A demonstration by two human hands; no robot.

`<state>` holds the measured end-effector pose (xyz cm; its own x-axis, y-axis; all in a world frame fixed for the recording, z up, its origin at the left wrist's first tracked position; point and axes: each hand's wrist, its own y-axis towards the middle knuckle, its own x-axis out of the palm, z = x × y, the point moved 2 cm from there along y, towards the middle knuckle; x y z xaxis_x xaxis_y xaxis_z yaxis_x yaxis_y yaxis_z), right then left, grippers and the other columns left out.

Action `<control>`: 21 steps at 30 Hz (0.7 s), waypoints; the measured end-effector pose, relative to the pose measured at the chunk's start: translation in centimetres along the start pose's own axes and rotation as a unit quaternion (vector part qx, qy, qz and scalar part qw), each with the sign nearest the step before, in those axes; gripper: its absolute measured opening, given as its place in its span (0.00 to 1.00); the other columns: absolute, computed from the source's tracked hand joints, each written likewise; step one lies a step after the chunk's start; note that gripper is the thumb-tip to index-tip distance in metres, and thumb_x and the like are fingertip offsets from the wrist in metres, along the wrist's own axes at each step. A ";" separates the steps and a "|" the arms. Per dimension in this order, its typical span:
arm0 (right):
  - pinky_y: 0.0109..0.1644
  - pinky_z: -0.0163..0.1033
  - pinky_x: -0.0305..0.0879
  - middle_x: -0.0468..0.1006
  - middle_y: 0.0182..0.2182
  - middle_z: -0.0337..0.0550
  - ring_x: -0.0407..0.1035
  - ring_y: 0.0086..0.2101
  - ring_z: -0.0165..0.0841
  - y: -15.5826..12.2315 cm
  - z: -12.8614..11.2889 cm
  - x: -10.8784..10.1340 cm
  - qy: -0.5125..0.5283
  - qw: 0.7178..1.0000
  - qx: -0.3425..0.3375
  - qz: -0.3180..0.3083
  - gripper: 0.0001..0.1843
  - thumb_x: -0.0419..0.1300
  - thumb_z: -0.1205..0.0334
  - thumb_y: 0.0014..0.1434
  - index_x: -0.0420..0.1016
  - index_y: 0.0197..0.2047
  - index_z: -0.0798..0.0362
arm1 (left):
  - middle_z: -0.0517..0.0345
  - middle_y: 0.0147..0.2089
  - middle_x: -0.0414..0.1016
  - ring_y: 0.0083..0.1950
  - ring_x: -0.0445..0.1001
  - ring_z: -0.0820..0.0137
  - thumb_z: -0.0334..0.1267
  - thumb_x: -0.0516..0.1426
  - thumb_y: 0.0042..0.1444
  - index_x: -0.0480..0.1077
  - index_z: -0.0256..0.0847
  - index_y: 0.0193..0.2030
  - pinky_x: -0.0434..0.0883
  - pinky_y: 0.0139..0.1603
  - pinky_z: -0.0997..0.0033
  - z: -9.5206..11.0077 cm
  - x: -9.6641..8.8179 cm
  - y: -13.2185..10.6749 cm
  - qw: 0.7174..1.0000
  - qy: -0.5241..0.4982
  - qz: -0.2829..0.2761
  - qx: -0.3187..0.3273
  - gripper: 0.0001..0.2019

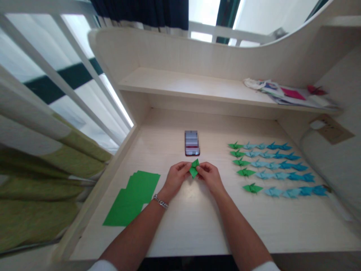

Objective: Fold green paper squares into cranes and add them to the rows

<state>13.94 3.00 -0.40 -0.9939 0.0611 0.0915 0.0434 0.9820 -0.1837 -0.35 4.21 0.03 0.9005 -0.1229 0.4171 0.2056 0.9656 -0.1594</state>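
Observation:
Between my two hands is a small piece of folded green paper (194,168), diamond-like in outline with a pointed top. My left hand (178,174) pinches its left edge, and my right hand (209,175) pinches its right edge. Some fingertips are hidden behind the paper. A phone (192,143) with a lit, blurred screen lies just beyond my hands. Flat green paper sheets (132,199) overlap on the desk to the left, partly under my left forearm. To the right, folded green paper cranes (252,188) head several rows.
Light blue cranes (273,192) and darker blue cranes (299,166) continue the rows toward the right wall. A cable (303,137) runs from the wall socket (332,128) down the desk's right side. Papers (293,94) lie on the shelf (180,83) above. White bars and curtains stand at left.

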 end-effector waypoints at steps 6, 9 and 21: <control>0.24 0.33 0.61 0.74 0.21 0.39 0.65 0.21 0.28 0.2 0.2 -0.1 0.017 1.000 0.001 0.004 0.17 0.64 0.50 0.46 0.74 0.33 0.55 | 0.44 0.38 0.78 0.39 0.76 0.62 0.43 0.62 0.48 0.75 0.31 0.35 0.72 0.42 0.61 -0.3 0.0 0.2 0.998 -0.056 0.006 -0.028 0.14; 0.25 0.33 0.61 0.75 0.23 0.40 0.65 0.22 0.28 0.1 0.0 0.0 0.016 1.000 -0.009 -0.003 0.16 0.63 0.51 0.47 0.75 0.33 0.55 | 0.45 0.39 0.78 0.40 0.76 0.63 0.41 0.63 0.47 0.75 0.31 0.36 0.72 0.43 0.62 -0.3 0.1 0.1 0.999 -0.043 -0.002 -0.033 0.14; 0.27 0.34 0.61 0.75 0.23 0.39 0.66 0.23 0.29 0.1 0.1 0.0 -0.019 0.999 -0.030 0.002 0.13 0.63 0.54 0.47 0.75 0.30 0.56 | 0.45 0.40 0.77 0.41 0.75 0.65 0.39 0.64 0.46 0.76 0.32 0.36 0.71 0.47 0.63 -0.4 0.3 -0.2 0.996 -0.048 -0.050 -0.053 0.13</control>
<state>13.93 3.10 -0.51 -0.9968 0.0593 0.0538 0.0522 0.9909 -0.1241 0.02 3.86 -0.15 0.8338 -0.1896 0.5184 0.3365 0.9191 -0.2051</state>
